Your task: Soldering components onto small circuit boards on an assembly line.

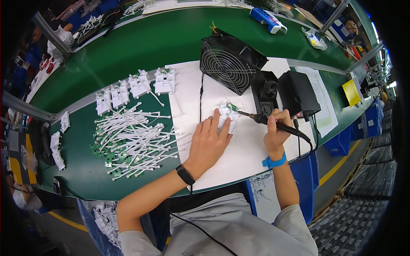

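My left hand (209, 143) lies over a small white plastic housing (223, 114) on the white sheet, its fingertips pressed on it and holding it down. Green circuit board pieces show at the housing's far end. In my right hand (276, 132), closed like a pen grip, is a black soldering iron (258, 118). Its thin tip points left and reaches the green part of the housing; whether it touches cannot be made out. The iron's cable curves away to the right. A blue strap (274, 161) circles my right wrist, and a black band (185, 174) my left.
Left of the sheet lies a heap of white cables with green boards (136, 136). Several white housings (139, 84) stand in a row behind it. A black fan (228, 62) stands beyond my hands, beside an iron holder (265, 94) and a black power box (299, 96).
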Tool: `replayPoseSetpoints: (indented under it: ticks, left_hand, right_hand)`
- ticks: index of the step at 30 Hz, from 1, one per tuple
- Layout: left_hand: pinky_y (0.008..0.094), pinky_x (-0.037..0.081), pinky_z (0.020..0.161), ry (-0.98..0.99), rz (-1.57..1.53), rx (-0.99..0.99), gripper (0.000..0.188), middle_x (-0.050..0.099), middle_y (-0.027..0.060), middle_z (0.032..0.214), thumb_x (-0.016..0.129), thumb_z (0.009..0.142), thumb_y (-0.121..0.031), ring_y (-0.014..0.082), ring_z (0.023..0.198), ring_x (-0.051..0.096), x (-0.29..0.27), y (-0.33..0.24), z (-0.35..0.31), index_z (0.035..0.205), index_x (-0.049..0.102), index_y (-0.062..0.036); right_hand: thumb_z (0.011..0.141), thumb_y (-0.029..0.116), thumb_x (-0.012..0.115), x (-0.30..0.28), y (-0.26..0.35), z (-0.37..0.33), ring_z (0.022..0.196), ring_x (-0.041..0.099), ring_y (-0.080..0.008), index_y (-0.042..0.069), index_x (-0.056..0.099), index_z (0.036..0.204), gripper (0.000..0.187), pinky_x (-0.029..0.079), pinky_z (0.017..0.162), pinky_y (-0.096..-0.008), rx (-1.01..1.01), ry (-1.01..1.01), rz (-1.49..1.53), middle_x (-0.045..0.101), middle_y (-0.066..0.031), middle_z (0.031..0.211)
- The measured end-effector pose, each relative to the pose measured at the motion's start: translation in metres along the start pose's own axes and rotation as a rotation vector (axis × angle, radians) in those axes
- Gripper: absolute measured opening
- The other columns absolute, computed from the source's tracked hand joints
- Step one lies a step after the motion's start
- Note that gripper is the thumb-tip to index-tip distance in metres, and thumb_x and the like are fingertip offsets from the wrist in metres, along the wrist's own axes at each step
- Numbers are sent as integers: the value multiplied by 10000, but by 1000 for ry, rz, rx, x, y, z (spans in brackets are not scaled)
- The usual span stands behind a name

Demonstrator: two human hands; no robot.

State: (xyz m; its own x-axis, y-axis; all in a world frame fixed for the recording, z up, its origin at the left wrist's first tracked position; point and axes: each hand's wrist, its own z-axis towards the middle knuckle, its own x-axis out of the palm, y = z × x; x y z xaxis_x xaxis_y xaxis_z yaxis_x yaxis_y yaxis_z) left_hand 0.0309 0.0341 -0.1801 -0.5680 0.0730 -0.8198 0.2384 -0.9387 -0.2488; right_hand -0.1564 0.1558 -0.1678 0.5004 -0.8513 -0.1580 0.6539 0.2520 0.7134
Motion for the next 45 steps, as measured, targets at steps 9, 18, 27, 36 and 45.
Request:
replayPoseSetpoints:
  ticks: [9, 18, 27, 36, 45]
  left_hand:
    - [381, 497, 882, 3, -3, -1, 473, 548, 231, 1405, 769, 850, -225, 303, 1057, 579, -1, 1, 0, 1285, 662, -72]
    - [382, 499, 881, 4, -17, -3, 469, 548, 229, 1404, 767, 854, -225, 303, 1054, 577, -1, -1, 0, 1284, 659, -74]
    - [431, 489, 922, 10, 3, -47, 477, 547, 247, 1401, 749, 864, -255, 322, 1082, 578, 4, 3, -8, 1288, 651, -61]
    - [507, 397, 1083, -34, -103, -67, 522, 506, 343, 1418, 667, 872, -270, 395, 1220, 525, 17, -9, -3, 1281, 622, 52]
    - [446, 424, 1022, -47, -40, -85, 529, 494, 326, 1416, 706, 864, -272, 364, 1174, 525, 16, -5, -13, 1282, 611, 38]
  right_hand:
    - [962, 124, 646, 2, 3, 1, 593, 334, -81, 51, 423, 791, 290, 267, 542, -271, 19, -3, 4, 406, -14, 634]
    - [971, 112, 623, 0, 9, 0, 592, 357, -79, 48, 429, 795, 269, 279, 539, -270, -3, -49, -17, 418, -18, 643]
    - [995, 30, 558, -23, 8, 30, 728, 444, -140, 39, 468, 834, 184, 408, 699, -307, -111, -413, -278, 471, -49, 770]
    - [1045, 202, 612, -32, -39, 60, 814, 512, -152, -19, 542, 922, 263, 454, 805, -297, 132, -79, -371, 535, -61, 854]
    - [1021, 200, 635, -36, -40, 61, 839, 578, -180, -42, 605, 1019, 244, 473, 826, -301, 182, 65, -502, 623, -89, 929]
